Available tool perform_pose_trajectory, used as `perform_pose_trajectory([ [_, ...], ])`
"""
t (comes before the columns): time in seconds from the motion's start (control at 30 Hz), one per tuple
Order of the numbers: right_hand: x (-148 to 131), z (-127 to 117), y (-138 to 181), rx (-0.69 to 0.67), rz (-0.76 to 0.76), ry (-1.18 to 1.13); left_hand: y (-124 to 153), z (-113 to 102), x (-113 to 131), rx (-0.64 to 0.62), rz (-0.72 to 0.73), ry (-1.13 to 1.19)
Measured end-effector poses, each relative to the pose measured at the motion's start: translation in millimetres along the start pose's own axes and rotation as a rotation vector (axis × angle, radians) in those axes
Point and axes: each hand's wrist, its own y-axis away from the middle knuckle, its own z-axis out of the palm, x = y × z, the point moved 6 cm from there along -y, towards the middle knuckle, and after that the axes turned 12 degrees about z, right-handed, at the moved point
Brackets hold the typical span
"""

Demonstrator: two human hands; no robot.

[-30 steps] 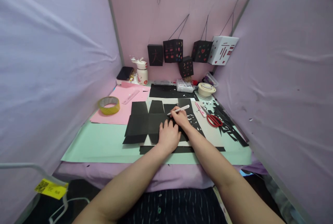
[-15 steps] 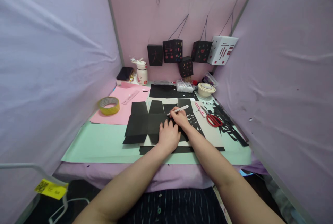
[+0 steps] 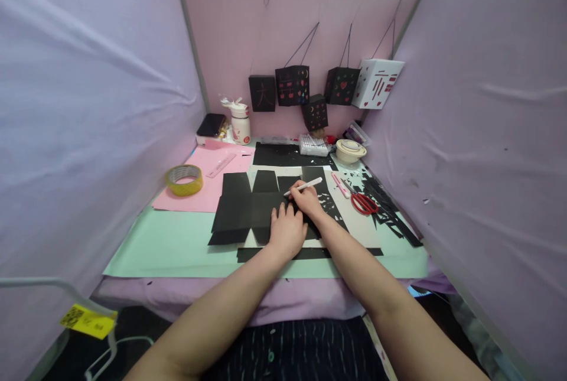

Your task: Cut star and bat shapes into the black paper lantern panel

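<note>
A black paper box template [image 3: 234, 212] with flaps lies flat on a white board [image 3: 361, 215]. My left hand [image 3: 287, 231] rests on the black paper, palm down with its fingers spread. Just above it, my right hand [image 3: 306, 199] is closed round a white pen [image 3: 310, 184], its tip on or very near the paper. Beside my right forearm, white specks or cut-out gaps [image 3: 326, 204] show in the black paper. I cannot make out any mark under the tip.
Red-handled scissors [image 3: 364, 204], a pink craft knife [image 3: 339, 185] and black paper scraps [image 3: 390, 212] lie on the right. Yellow tape [image 3: 183, 181], a clear ruler [image 3: 221, 165] and pink paper [image 3: 190, 199] are left. Black paper lanterns [image 3: 292, 85] hang behind, near a white bottle [image 3: 240, 127].
The whole view has shifted very slightly. Both hands, the pen and the black paper keep practically the same places relative to each other.
</note>
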Motion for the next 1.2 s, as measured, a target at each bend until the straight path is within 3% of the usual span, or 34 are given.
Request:
perform_pose_trajectory([
  [0.6, -2.7, 1.4, 1.2, -0.006, -0.031, 0.054, -0.2, 1.4, -0.6, 0.010, 0.003, -0.014],
  [1.2, -4.9, -8.4, 2.8, 0.082, -0.008, 0.014, 0.2, -0.6, -0.4, -0.009, -0.005, -0.014],
])
